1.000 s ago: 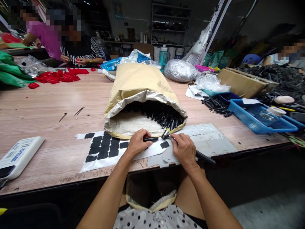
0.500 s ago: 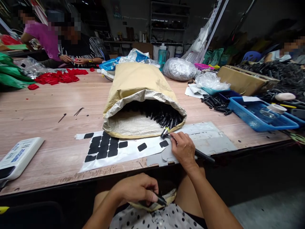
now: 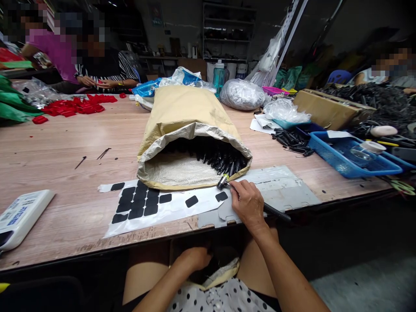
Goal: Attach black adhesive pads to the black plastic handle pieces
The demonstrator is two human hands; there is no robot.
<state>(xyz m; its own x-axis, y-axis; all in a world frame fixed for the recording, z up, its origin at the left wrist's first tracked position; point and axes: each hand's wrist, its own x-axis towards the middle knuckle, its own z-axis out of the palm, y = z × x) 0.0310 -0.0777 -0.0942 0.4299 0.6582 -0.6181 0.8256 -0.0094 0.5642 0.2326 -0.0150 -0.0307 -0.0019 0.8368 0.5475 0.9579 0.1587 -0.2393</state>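
Note:
My right hand (image 3: 248, 201) is closed round a small hammer (image 3: 276, 211) with a metal head, a yellow face and a black grip. It rests at the table's front edge, the hammer head just before the mouth of a large tan sack (image 3: 191, 106). Black slender parts (image 3: 227, 162) fill the sack's back and right side. Down at my lap, my left hand (image 3: 195, 258) reaches into a second open bag (image 3: 221, 274) between my thighs; its fingers are hidden in the dark. A white sheet with black rounded-square stickers (image 3: 136, 203) lies before the sack, partly over a grey board (image 3: 279, 186).
A white device (image 3: 26, 219) lies at the table's left edge. Red pieces (image 3: 74, 106) are heaped at the back left, near two seated people. On the right are a blue tray (image 3: 351, 158), more black parts (image 3: 290, 141) and a cardboard box (image 3: 328, 108).
My left hand has moved forward and down into the bag on my lap; the dark piece seen at its fingers before is out of sight. My right hand keeps the hammer in place.

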